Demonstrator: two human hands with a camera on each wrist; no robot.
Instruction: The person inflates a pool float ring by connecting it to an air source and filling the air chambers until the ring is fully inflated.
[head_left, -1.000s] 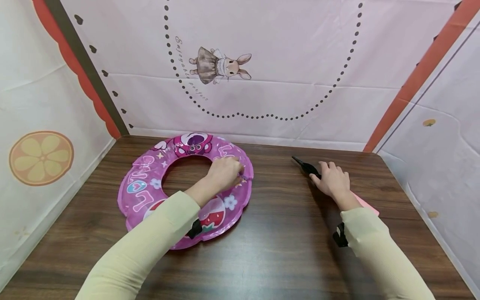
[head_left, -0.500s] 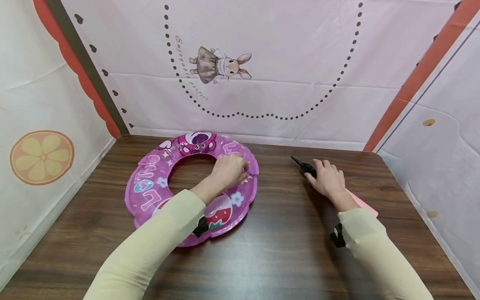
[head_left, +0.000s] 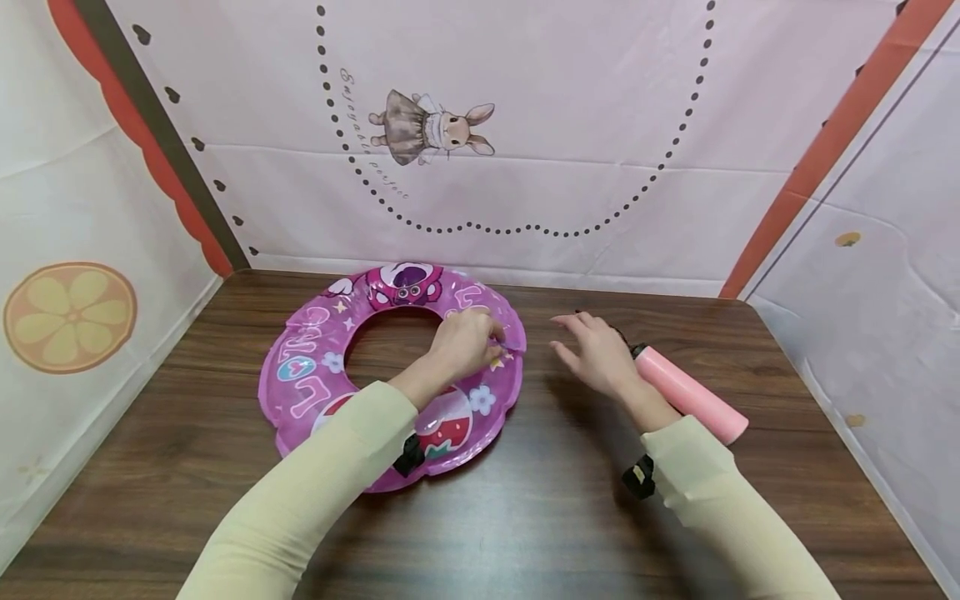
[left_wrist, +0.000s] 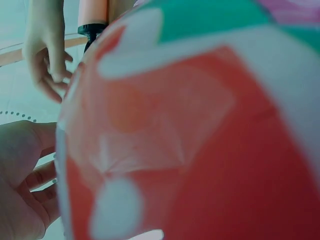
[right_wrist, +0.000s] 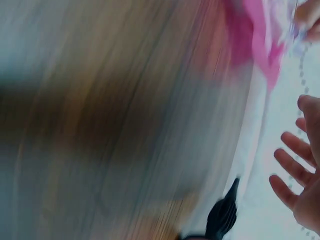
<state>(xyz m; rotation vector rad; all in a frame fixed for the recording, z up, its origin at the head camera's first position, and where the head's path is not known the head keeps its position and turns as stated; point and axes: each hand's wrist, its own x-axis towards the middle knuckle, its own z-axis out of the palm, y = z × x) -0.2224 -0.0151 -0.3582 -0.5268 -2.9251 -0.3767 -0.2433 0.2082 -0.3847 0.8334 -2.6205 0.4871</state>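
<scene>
A purple inflatable swim ring (head_left: 296, 408) with bear, flower and strawberry prints lies on the table. My left hand (head_left: 465, 343) pinches the ring at its right side; in the right wrist view the left fingertips (right_wrist: 306, 20) meet over a small clear part there. Held just right of the ring, my right hand (head_left: 596, 354) has its fingers spread and nothing in them. Behind that hand lies a pink hand pump (head_left: 692, 393), its black nozzle (right_wrist: 222, 215) partly hidden by the hand in the head view. The ring's strawberry print (left_wrist: 200, 130) fills most of the left wrist view.
The dark wood-grain table (head_left: 517, 517) spans the lower view. A pale printed cloth (head_left: 570, 108) with a rabbit picture hangs along its back edge, and similar cloths (head_left: 885, 308) close off both sides.
The ring has slid a little to the right with my left hand on it. My right hand has left the pump and moved left toward the ring, uncovering the pink barrel.
</scene>
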